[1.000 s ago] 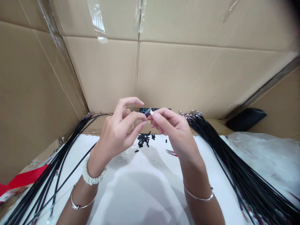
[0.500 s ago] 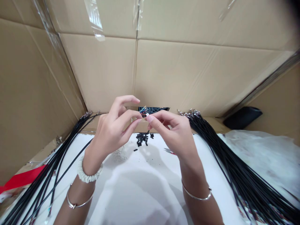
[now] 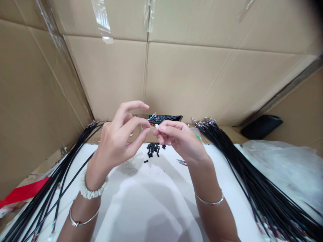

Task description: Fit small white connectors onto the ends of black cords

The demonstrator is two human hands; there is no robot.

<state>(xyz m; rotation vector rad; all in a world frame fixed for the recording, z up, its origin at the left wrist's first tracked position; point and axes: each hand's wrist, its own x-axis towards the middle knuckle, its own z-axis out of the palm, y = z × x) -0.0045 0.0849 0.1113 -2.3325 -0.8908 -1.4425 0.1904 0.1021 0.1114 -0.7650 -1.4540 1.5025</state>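
My right hand (image 3: 178,139) pinches a small white piece (image 3: 156,126) between thumb and fingertips. My left hand (image 3: 117,139) is raised beside it, fingers curled, its fingertips almost at the white piece. Whether the left hand holds a thin strand is hidden. Fine coloured wires (image 3: 153,118) show just behind the fingertips. Below the hands lies a small heap of short black tubes (image 3: 152,149) on a white sheet (image 3: 141,205). Small red-handled snips (image 3: 182,163) lie near my right wrist.
Bundles of long black cords lie on the left (image 3: 57,185) and right (image 3: 252,178) of the sheet. A dark perforated piece (image 3: 168,118) stands behind the hands. Cardboard walls (image 3: 191,80) surround the work area, with a plastic bag (image 3: 282,164) at right.
Both hands have drifted left and slightly up, and the right hand has turned, bringing the white piece closer to the left fingertips. The view has shifted slightly.
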